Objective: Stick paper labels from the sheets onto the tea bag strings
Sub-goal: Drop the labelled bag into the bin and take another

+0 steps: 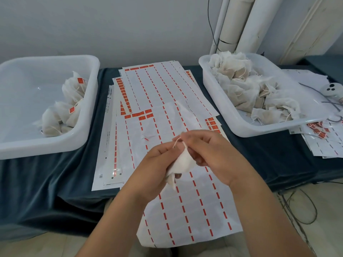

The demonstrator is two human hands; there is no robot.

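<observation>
Head view looks down on a table draped in a dark teal cloth (55, 182), pushed against a plain pale grey wall (111, 25). White pipes (237, 21) run up the corner behind it, with a thin dark cable beside them. Beige floor (55, 245) shows below the cloth, and loose cables (300, 210) loop there at the right.

On the cloth stand 2 white plastic tubs. The left tub (92, 71) holds a few bags with red tags (72, 101); the right tub (241, 127) is heaped with untagged bags (250, 86). Between them lie overlapping label sheets (185, 210), white with red strips, the nearest hanging over the table's front edge. More sheets (324, 145) and a white controller (330, 89) sit at the far right.

Above the sheets, the left hand (157, 160) has its fingers curled round a tea bag (183, 162), and the right hand (209, 151) pinches its string (176, 142) at the bag's neck.
</observation>
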